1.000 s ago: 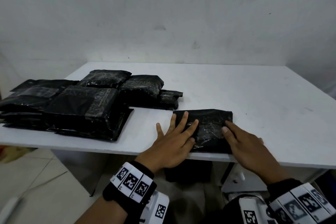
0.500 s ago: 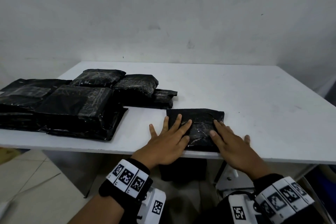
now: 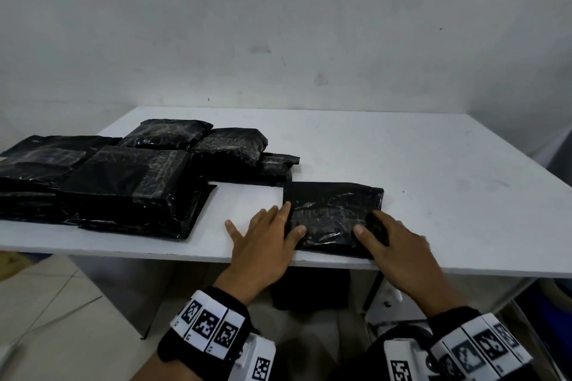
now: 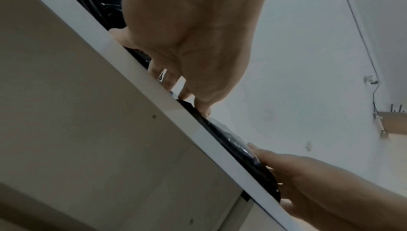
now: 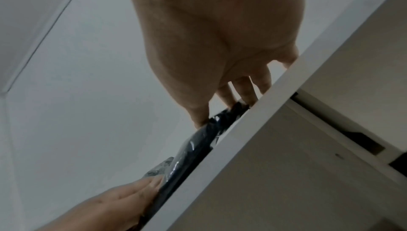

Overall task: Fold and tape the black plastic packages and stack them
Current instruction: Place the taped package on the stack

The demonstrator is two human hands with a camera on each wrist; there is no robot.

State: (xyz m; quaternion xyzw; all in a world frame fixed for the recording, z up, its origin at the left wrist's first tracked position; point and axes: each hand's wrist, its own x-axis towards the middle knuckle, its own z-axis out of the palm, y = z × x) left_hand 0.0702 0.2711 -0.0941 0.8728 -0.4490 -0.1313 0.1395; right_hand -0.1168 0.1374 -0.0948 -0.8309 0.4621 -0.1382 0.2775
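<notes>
A folded black plastic package [image 3: 332,213] lies flat at the white table's front edge. My left hand [image 3: 266,235] lies flat with spread fingers at the package's left edge, thumb on its top. On the package's right end my right hand [image 3: 387,241] presses with straight fingers. In the left wrist view the left hand [image 4: 193,43] touches the package [image 4: 233,140] from above, with the right hand [image 4: 308,182] further along. In the right wrist view the right hand [image 5: 220,43] bears on the package [image 5: 198,140], and the left hand [image 5: 110,205] is below it.
Larger black packages [image 3: 130,182] are piled at the table's left, with smaller folded ones [image 3: 229,145] behind them. The white table [image 3: 433,179] stands against a pale wall. A dark object [image 3: 309,288] sits under the table.
My left hand has slid left across the package to its left edge. The right hand stays on the right end. The package has not moved.
</notes>
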